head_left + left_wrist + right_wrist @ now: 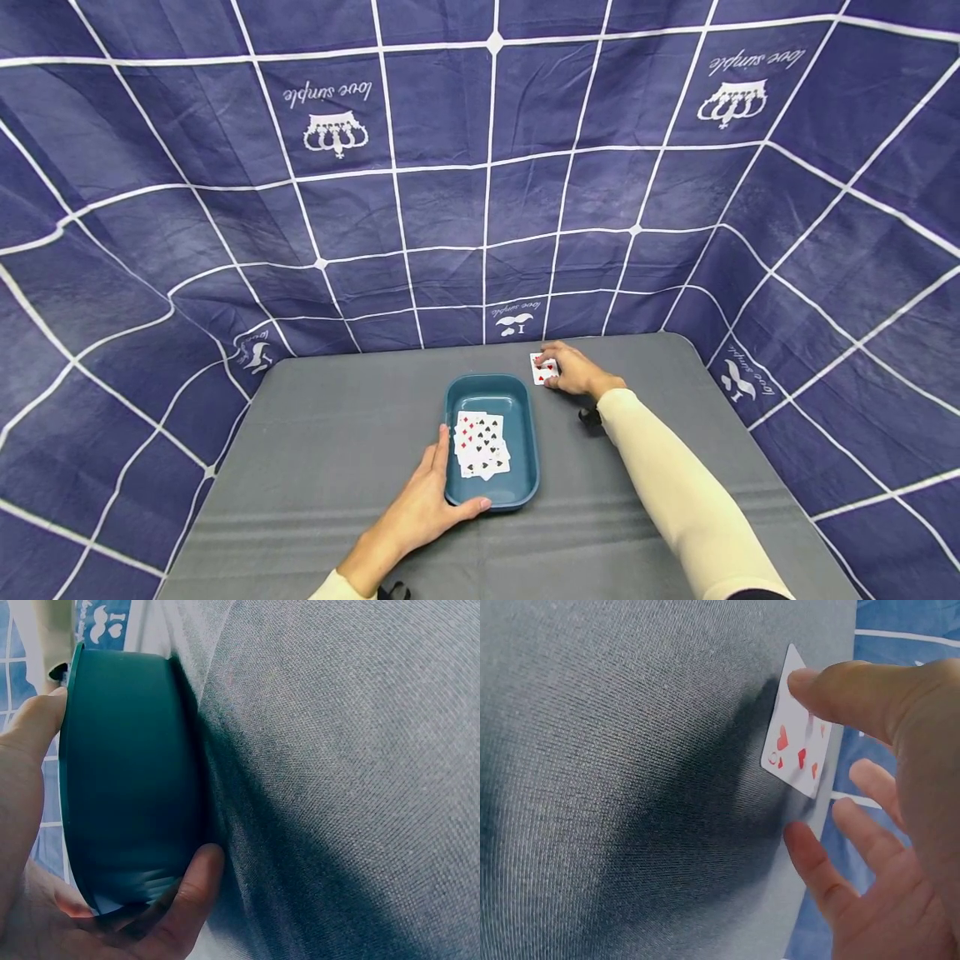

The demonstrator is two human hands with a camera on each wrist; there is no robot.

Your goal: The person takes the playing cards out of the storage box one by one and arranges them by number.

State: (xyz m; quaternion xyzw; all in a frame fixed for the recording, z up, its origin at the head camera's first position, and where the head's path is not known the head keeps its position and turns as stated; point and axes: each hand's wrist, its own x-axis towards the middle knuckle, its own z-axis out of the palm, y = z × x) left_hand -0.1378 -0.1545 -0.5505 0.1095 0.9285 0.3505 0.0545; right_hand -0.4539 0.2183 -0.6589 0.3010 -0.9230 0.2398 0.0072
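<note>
A deep blue-teal plastic tray [522, 467] stands on the table, and several overlapping playing cards [480, 446] lie face up in it. My left hand [429, 500] holds the tray's near left corner. Its thumb [52, 712] is at the rim, and its fingers go round the outer wall. Beyond the tray's far right corner, my right hand [572, 369] is over a single hearts card [542, 377]. The thumb [832, 686] overlaps that card in the right wrist view, while the other fingers [817, 870] are spread apart beside it.
Grey cloth covers the table [337, 433]. A blue curtain [442, 208] with white grid lines rises behind the table's back edge and along both sides. Black straps show at both wrists, below cream sleeves [675, 492].
</note>
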